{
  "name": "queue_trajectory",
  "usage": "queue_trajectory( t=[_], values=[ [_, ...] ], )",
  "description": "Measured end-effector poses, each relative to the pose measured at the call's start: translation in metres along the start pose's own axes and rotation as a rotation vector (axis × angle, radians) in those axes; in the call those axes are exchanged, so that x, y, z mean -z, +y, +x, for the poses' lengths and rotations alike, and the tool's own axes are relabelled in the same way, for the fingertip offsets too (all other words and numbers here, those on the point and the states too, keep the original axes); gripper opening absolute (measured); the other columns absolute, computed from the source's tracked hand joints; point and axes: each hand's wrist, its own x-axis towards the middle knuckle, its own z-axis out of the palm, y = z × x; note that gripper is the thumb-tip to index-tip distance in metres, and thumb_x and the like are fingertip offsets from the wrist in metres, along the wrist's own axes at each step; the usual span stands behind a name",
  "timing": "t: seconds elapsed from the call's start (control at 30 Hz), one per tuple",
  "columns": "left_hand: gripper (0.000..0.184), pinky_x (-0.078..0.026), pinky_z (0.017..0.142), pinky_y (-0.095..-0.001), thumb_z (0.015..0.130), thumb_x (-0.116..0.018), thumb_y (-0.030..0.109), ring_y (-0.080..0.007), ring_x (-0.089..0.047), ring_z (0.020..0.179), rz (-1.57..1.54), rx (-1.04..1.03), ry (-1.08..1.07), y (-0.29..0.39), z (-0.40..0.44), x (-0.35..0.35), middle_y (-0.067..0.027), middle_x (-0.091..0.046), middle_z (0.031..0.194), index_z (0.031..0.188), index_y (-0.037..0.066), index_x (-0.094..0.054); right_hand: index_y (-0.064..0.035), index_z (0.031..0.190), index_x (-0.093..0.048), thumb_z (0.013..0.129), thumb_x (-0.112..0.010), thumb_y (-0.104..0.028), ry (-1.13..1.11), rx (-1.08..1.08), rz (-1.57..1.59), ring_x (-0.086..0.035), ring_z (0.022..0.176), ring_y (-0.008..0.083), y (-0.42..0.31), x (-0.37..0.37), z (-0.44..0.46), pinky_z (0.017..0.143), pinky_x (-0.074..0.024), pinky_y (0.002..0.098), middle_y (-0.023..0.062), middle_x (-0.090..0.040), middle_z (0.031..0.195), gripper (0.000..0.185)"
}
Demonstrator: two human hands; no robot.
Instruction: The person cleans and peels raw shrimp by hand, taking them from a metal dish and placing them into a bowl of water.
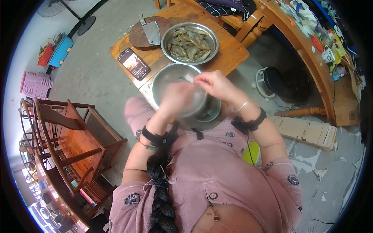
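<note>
My left hand [178, 98] is over a steel bowl [160, 83], smeared by motion, so its fingers cannot be made out. My right hand [217, 86] is at the bowl's right side, thumb and fingertips pinched together above it. Whatever they may hold is too small or hidden to name. Just beyond, a second steel bowl [163, 46] holds a heap of raw grey shrimp [189, 43]. Part of another metal container [213, 110] shows below the nearer bowl, by my lap.
On the low wooden table [233, 54] lie a phone [134, 64] with its screen lit and a round chopping board [138, 37] bearing a cleaver [150, 32]. A black stool [275, 81] stands right, a wooden chair [77, 145] left, and flattened cardboard [305, 131] on the floor.
</note>
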Motion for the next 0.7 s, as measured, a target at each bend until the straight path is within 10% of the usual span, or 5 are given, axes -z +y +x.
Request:
queue_trajectory(
  t=[0.2,0.37,0.7],
  values=[
    [0.014,-0.047,0.050,-0.0293,0.093,-0.060,0.010,-0.0134,-0.054,0.053,0.174,0.017,0.185,0.022,-0.004,-0.009,-0.0022,-0.053,0.059,0.098,-0.002,-0.066,0.0028,0.103,-0.063,0.097,-0.055,-0.011,-0.095,-0.406,0.609,-0.060,0.061,0.0106,0.009,0.003,0.002,0.064,-0.0573,0.0285,0.0046,-0.065,0.083,0.017],
    [0.012,-0.048,0.062,-0.0397,0.083,-0.063,0.001,-0.0354,-0.061,0.068,0.594,-0.390,0.387,0.037,-0.007,-0.013,-0.0172,-0.061,0.073,0.094,0.002,-0.064,0.0005,0.108,-0.059,0.097,-0.055,-0.010,-0.165,-0.543,1.202,-0.048,0.054,0.0016,0.017,0.000,-0.003,0.076,-0.0585,0.0325,-0.0007,-0.060,0.081,0.015],
    [0.016,-0.049,0.062,-0.0394,0.079,-0.065,-0.002,-0.0325,-0.062,0.071,0.735,-0.484,0.460,0.045,-0.009,-0.017,-0.0143,-0.062,0.075,0.094,0.004,-0.061,-0.0018,0.107,-0.056,0.096,-0.053,-0.005,-0.311,-0.504,1.396,-0.046,0.052,-0.0008,0.013,-0.013,-0.012,0.086,-0.0548,0.0352,-0.0022,-0.056,0.081,0.012]
  ],
)
